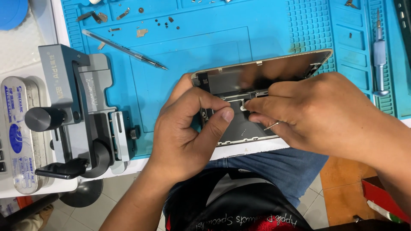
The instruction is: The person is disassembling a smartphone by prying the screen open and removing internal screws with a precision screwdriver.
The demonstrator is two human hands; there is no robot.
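An opened phone housing [274,68] with a gold-coloured rim lies on the blue work mat [205,47], its bare metal inside facing up. My left hand [188,128] steadies the near left part of the housing, thumb and forefinger pinched over its middle. My right hand [308,111] reaches in from the right, fingertips pressed onto a small white part [243,108] inside the housing. A thin metal tool [271,125] sticks out under the right fingers. The housing's near edge hangs over the table edge.
A grey metal clamp fixture [81,111] stands at the left, beside a grey device with a label [17,132]. A pen [124,50] lies on the mat with several small screws and metal bits [141,32]. A screwdriver [379,60] rests at the right.
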